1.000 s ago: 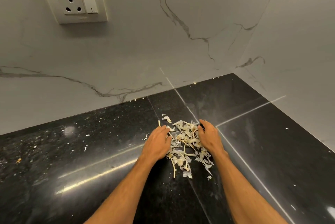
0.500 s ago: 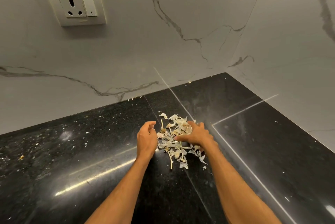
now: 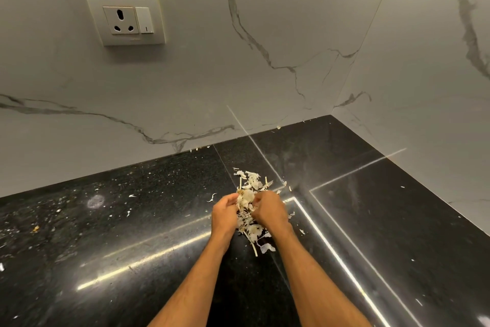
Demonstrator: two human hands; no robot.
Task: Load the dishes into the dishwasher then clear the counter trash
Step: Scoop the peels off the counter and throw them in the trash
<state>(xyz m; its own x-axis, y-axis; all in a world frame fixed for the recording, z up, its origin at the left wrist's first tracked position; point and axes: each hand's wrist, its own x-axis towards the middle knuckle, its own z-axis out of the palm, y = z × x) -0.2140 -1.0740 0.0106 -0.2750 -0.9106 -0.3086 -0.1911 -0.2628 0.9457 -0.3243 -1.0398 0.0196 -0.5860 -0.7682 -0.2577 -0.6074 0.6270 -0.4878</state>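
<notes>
On the counter (image 3: 132, 234), left hand (image 3: 224, 216) and right hand (image 3: 271, 211) curl fingers (image 3: 232, 198) round the peel pile (image 3: 251, 183) (flakes (image 3: 212, 197) beside).

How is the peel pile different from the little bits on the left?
The peel pile is heaped together; the little bits lie scattered apart. The left hand and right hand hold the pile; nothing touches the bits. The pile's flakes are bigger. Both are pale scraps on the black counter.

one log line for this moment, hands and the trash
step: scooping | left hand: grips peel pile | right hand: grips peel pile | surface: black counter | loose flakes: left of pile
</notes>
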